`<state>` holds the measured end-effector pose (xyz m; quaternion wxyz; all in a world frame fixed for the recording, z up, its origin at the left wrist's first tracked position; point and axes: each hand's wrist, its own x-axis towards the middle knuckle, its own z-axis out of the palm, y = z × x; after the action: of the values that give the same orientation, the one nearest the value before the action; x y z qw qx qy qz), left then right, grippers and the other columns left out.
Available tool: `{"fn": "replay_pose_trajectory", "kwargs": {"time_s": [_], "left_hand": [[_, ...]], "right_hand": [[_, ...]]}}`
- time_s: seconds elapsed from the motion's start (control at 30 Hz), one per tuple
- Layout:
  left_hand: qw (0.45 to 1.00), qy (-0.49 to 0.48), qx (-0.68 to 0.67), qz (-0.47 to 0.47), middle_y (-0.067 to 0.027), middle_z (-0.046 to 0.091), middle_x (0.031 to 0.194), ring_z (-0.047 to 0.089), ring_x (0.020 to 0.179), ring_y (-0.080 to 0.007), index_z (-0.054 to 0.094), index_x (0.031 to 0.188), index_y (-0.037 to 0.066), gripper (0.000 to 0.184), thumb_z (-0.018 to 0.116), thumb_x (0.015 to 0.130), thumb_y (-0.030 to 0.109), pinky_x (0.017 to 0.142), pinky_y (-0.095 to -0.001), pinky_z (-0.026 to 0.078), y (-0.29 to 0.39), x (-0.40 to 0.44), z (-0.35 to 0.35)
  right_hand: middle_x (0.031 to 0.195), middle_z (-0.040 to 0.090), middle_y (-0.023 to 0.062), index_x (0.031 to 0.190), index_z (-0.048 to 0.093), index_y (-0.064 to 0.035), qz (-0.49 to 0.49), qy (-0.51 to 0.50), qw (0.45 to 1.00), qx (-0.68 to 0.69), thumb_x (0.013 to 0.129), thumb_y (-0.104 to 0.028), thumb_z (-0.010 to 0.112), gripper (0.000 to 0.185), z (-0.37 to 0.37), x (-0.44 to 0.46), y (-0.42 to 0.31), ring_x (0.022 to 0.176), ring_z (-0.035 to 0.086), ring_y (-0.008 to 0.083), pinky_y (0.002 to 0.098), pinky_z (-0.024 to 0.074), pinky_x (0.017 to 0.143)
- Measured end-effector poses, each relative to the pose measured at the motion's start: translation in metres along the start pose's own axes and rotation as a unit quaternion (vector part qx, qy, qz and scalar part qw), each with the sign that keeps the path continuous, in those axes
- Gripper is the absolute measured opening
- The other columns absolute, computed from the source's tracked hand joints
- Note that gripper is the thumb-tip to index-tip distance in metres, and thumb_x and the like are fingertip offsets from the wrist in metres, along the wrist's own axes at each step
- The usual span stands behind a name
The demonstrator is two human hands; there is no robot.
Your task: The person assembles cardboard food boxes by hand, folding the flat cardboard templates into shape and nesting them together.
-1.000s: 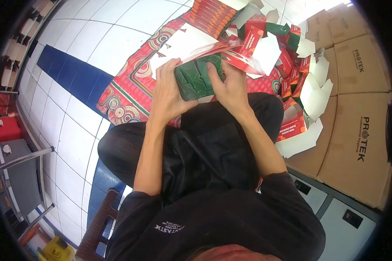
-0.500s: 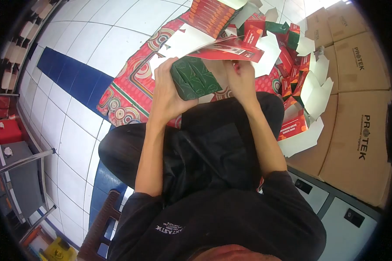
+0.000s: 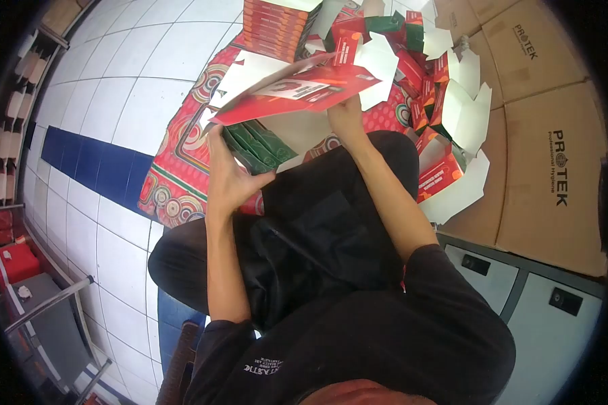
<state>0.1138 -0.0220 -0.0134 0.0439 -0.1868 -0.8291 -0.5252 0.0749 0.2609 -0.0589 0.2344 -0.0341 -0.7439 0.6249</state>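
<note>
My left hand (image 3: 228, 177) grips the near left side of a bundle of green leaf-patterned packs (image 3: 258, 147), its thumb along the bottom edge and its fingertips partly hidden behind the carton edge. Over the packs tilts an opened red carton (image 3: 317, 94) with a printed label and white flaps. My right hand (image 3: 346, 121) holds the carton's lower right edge, its fingers curled and partly hidden. The packs sit below and partly inside the carton; how far in I cannot tell.
A stack of orange-red boxes (image 3: 274, 30) stands beyond the carton on a patterned red mat (image 3: 182, 169). Several opened red cartons (image 3: 446, 172) lie to the right, beside large brown cardboard boxes (image 3: 547, 169). A grey cabinet (image 3: 520, 317) is at lower right.
The red carton has tipped down over the green packs, covering their upper part. The left hand with the packs has tilted and lowered. The view has shifted slightly to the right.
</note>
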Motion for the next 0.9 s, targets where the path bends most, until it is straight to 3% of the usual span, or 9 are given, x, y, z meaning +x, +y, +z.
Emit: {"fn": "replay_pose_trajectory", "kwargs": {"time_s": [0.2, 0.27, 0.4, 0.5, 0.57, 0.67, 0.7, 0.77, 0.9], "left_hand": [[0.999, 0.023, -0.032, 0.020, -0.0216, 0.048, 0.138, 0.052, 0.132, -0.0371, 0.035, 0.152, -0.003, 0.116, 0.098, 0.057, 0.018, 0.116, -0.0464, 0.044, -0.003, -0.006, 0.001], [0.999, 0.018, -0.005, 0.027, -0.0214, 0.048, 0.138, 0.052, 0.132, -0.0369, 0.035, 0.153, -0.003, 0.116, 0.098, 0.057, 0.018, 0.116, -0.0460, 0.044, -0.007, -0.007, 0.000], [0.999, 0.020, 0.008, 0.028, -0.0210, 0.047, 0.139, 0.050, 0.133, -0.0367, 0.034, 0.153, -0.003, 0.118, 0.098, 0.057, 0.019, 0.117, -0.0452, 0.042, -0.003, -0.007, -0.001], [0.999, 0.017, 0.011, 0.038, -0.0211, 0.046, 0.139, 0.050, 0.134, -0.0368, 0.034, 0.153, -0.003, 0.118, 0.099, 0.057, 0.019, 0.118, -0.0458, 0.042, -0.003, -0.009, -0.002], [0.999, 0.014, 0.021, 0.037, -0.0205, 0.047, 0.137, 0.051, 0.132, -0.0359, 0.034, 0.153, -0.003, 0.117, 0.099, 0.058, 0.019, 0.116, -0.0452, 0.043, -0.005, -0.010, -0.001], [1.000, 0.000, 0.012, 0.010, -0.0186, 0.049, 0.139, 0.053, 0.132, -0.0331, 0.032, 0.155, -0.002, 0.119, 0.099, 0.059, 0.017, 0.117, -0.0449, 0.044, 0.002, -0.008, -0.002], [1.000, -0.009, -0.008, -0.018, -0.0174, 0.051, 0.141, 0.053, 0.133, -0.0311, 0.029, 0.159, -0.001, 0.121, 0.099, 0.061, 0.016, 0.118, -0.0452, 0.043, 0.005, -0.008, -0.003], [1.000, -0.006, -0.026, -0.012, -0.0175, 0.051, 0.142, 0.053, 0.134, -0.0310, 0.028, 0.159, -0.001, 0.122, 0.099, 0.061, 0.016, 0.118, -0.0454, 0.043, 0.005, -0.010, -0.003], [0.999, 0.008, -0.033, 0.010, -0.0180, 0.050, 0.143, 0.053, 0.135, -0.0312, 0.028, 0.160, -0.001, 0.122, 0.099, 0.062, 0.016, 0.118, -0.0451, 0.043, 0.003, -0.014, -0.003]], "right_hand": [[0.103, 0.077, 0.0134, 0.128, 0.071, 0.0055, 0.022, -0.021, 0.999, -0.021, 0.108, -0.017, 0.068, 0.031, 0.001, -0.003, 0.007, 0.091, 0.066, 0.0196, 0.0375, 0.0525, 0.084], [0.100, 0.076, 0.0140, 0.128, 0.071, 0.0057, 0.092, -0.076, 0.988, -0.094, 0.107, -0.019, 0.069, 0.032, 0.002, 0.000, 0.012, 0.087, 0.065, 0.0201, 0.0381, 0.0526, 0.082], [0.098, 0.075, 0.0148, 0.128, 0.071, 0.0055, 0.012, -0.071, 0.996, -0.044, 0.106, -0.021, 0.071, 0.035, 0.002, -0.001, 0.007, 0.085, 0.065, 0.0209, 0.0391, 0.0531, 0.081], [0.100, 0.077, 0.0165, 0.129, 0.072, 0.0044, 0.106, -0.130, 0.981, -0.098, 0.106, -0.020, 0.070, 0.034, 0.000, 0.002, 0.006, 0.092, 0.071, 0.0243, 0.0418, 0.0544, 0.085], [0.107, 0.079, 0.0192, 0.129, 0.073, 0.0025, -0.054, -0.066, 0.993, -0.086, 0.106, -0.021, 0.069, 0.033, 0.006, -0.002, 0.023, 0.102, 0.075, 0.0284, 0.0430, 0.0557, 0.091], [0.118, 0.080, 0.0203, 0.131, 0.073, 0.0004, 0.083, -0.109, 0.978, -0.158, 0.107, -0.020, 0.067, 0.032, -0.002, 0.002, 0.000, 0.109, 0.076, 0.0303, 0.0431, 0.0562, 0.096], [0.118, 0.080, 0.0203, 0.131, 0.073, 0.0004, 0.082, -0.109, 0.978, -0.157, 0.107, -0.020, 0.067, 0.032, -0.001, 0.002, 0.004, 0.109, 0.076, 0.0303, 0.0431, 0.0562, 0.096], [0.124, 0.078, 0.0211, 0.132, 0.073, 0.0005, -0.072, -0.061, 0.994, -0.059, 0.107, -0.020, 0.067, 0.033, 0.003, -0.001, 0.012, 0.110, 0.076, 0.0303, 0.0421, 0.0563, 0.098], [0.125, 0.078, 0.0181, 0.133, 0.073, 0.0005, -0.009, -0.101, 0.993, -0.055, 0.108, -0.019, 0.067, 0.033, 0.000, 0.002, 0.007, 0.109, 0.075, 0.0268, 0.0412, 0.0563, 0.098]]}}
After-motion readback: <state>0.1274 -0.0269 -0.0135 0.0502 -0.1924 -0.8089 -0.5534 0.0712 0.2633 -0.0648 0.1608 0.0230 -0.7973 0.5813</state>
